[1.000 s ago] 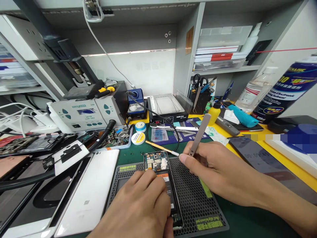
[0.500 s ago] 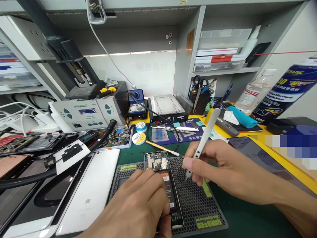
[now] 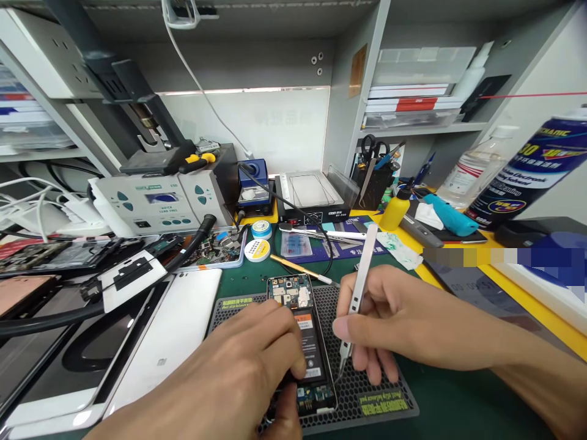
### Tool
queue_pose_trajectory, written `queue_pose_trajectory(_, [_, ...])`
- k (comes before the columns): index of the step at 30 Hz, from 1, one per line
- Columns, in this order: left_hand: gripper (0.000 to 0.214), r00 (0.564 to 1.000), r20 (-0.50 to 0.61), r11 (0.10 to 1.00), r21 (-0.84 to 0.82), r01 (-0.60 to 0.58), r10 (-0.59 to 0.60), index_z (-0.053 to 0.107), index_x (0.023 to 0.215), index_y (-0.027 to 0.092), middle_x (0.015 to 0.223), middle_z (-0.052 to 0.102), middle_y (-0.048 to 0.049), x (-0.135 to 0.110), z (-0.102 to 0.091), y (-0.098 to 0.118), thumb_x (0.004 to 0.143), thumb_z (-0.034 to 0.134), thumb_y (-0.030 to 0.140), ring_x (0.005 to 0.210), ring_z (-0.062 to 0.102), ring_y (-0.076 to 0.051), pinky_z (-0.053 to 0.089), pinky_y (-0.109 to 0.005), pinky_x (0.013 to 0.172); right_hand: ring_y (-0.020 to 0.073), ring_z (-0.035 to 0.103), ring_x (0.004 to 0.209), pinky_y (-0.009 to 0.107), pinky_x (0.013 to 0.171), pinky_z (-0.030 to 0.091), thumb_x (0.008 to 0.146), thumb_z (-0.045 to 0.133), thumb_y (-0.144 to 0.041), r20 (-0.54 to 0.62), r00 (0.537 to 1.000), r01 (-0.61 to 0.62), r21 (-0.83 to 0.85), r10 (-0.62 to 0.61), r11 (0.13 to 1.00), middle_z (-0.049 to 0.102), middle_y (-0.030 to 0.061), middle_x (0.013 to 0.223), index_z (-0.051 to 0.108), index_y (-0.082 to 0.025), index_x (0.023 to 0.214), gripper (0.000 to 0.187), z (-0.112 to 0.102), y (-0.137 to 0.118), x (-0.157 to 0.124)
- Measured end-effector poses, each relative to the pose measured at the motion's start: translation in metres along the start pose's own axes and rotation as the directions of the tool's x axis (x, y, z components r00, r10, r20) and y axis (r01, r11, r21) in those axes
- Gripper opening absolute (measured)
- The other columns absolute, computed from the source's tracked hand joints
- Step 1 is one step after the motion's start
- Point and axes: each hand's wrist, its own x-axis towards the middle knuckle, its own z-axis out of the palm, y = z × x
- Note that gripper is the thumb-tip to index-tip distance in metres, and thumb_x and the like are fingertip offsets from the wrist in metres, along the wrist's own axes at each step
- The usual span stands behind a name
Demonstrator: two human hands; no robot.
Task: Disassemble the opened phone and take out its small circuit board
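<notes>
An opened phone [image 3: 306, 342] with its battery and circuit board bare lies on a black honeycomb work mat [image 3: 367, 379]. My left hand [image 3: 238, 373] lies over the phone's left side, fingers curled round its edge, gripping it. My right hand [image 3: 389, 318] pinches silver tweezers [image 3: 360, 284] like a pen. Their tips point down at the mat just right of the phone's lower half.
Left of the mat lie a white phone back [image 3: 169, 354] and several dismantled phones. A soldering station [image 3: 156, 205], a hot plate [image 3: 312, 198], solder tins [image 3: 257, 249], a thin brush [image 3: 300, 269] and a tool cup [image 3: 373, 177] stand behind. A spray can [image 3: 536, 171] and bottle [image 3: 477, 168] are at right.
My right hand swung the tweezers from upright, tips near the phone's top, down toward its lower right edge. My left hand slid a little down the phone.
</notes>
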Motion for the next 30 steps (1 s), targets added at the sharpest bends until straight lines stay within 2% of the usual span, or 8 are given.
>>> queue_pose_trajectory(4, [0.017, 0.999, -0.033, 0.995, 0.096, 0.03, -0.027, 0.062, 0.088, 0.024, 0.089, 0.064, -0.0022, 0.002, -0.001, 0.003, 0.076, 0.061, 0.012, 0.09, 0.062, -0.021, 0.054, -0.03, 0.08, 0.0102, 0.065, 0.05, 0.015, 0.043, 0.051, 0.085, 0.076, -0.035, 0.01, 1.0, -0.019, 0.026, 0.019, 0.999, 0.07, -0.0002, 0.065, 0.057, -0.017, 0.079, 0.026, 0.002, 0.004, 0.005])
queue_pose_trajectory(8, [0.013, 0.999, -0.021, 0.992, 0.119, 0.04, -0.038, 0.063, 0.089, 0.024, 0.089, 0.064, -0.0027, 0.004, 0.0, 0.005, 0.078, 0.063, 0.018, 0.09, 0.061, -0.021, 0.055, -0.031, 0.083, 0.0107, 0.066, 0.05, 0.016, 0.043, 0.053, 0.086, 0.075, -0.038, 0.006, 1.0, -0.023, 0.027, 0.023, 0.999, 0.072, 0.0019, 0.066, 0.058, -0.016, 0.077, 0.029, 0.004, 0.005, 0.008])
queue_pose_trajectory(12, [0.016, 0.998, 0.022, 0.994, 0.087, 0.062, -0.064, 0.063, 0.087, 0.024, 0.089, 0.064, -0.0018, 0.004, -0.001, 0.006, 0.076, 0.061, 0.012, 0.09, 0.061, -0.021, 0.054, -0.031, 0.085, 0.0109, 0.068, 0.052, 0.016, 0.045, 0.054, 0.086, 0.076, -0.036, 0.023, 1.0, -0.002, 0.044, 0.001, 0.999, 0.073, 0.0025, 0.067, 0.058, -0.016, 0.078, 0.028, 0.002, 0.005, 0.008])
queue_pose_trajectory(15, [0.027, 0.995, 0.072, 0.997, 0.03, 0.067, -0.069, 0.063, 0.086, 0.024, 0.092, 0.065, 0.0012, 0.001, -0.003, 0.005, 0.072, 0.056, 0.003, 0.09, 0.061, -0.019, 0.052, -0.032, 0.089, 0.0118, 0.069, 0.053, 0.018, 0.047, 0.056, 0.085, 0.078, -0.035, 0.046, 0.999, 0.005, 0.072, -0.008, 0.997, 0.074, 0.0037, 0.068, 0.059, -0.015, 0.078, 0.028, -0.001, 0.006, 0.01])
queue_pose_trajectory(18, [0.028, 0.992, 0.105, 0.998, 0.019, 0.061, -0.063, 0.063, 0.092, 0.025, 0.101, 0.066, 0.0027, -0.003, -0.004, 0.005, 0.073, 0.059, 0.004, 0.099, 0.06, -0.02, 0.049, -0.036, 0.096, 0.0128, 0.07, 0.054, 0.019, 0.049, 0.058, 0.086, 0.077, -0.035, 0.055, 0.998, 0.014, 0.095, -0.02, 0.995, 0.075, 0.0049, 0.069, 0.06, -0.015, 0.08, 0.027, -0.003, 0.008, 0.011])
queue_pose_trajectory(22, [0.018, 0.993, 0.093, 0.996, 0.07, 0.061, -0.068, 0.063, 0.092, 0.022, 0.099, 0.066, 0.0009, -0.003, -0.002, 0.005, 0.079, 0.064, 0.011, 0.1, 0.059, -0.023, 0.048, -0.04, 0.098, 0.0135, 0.071, 0.055, 0.021, 0.051, 0.058, 0.088, 0.076, -0.033, 0.061, 0.998, 0.026, 0.114, -0.034, 0.993, 0.076, 0.0058, 0.071, 0.061, -0.015, 0.081, 0.024, -0.004, 0.011, 0.012])
queue_pose_trajectory(30, [0.015, 0.998, 0.069, 0.993, 0.116, -0.009, 0.001, 0.062, 0.09, 0.02, 0.096, 0.066, -0.002, -0.001, 0.004, 0.001, 0.085, 0.056, 0.008, 0.095, 0.059, -0.023, 0.052, -0.042, 0.092, 0.0148, 0.071, 0.057, 0.023, 0.052, 0.059, 0.088, 0.075, -0.033, 0.058, 0.997, 0.038, 0.118, -0.045, 0.992, 0.076, 0.0055, 0.071, 0.062, -0.016, 0.081, 0.023, -0.006, 0.009, 0.011])
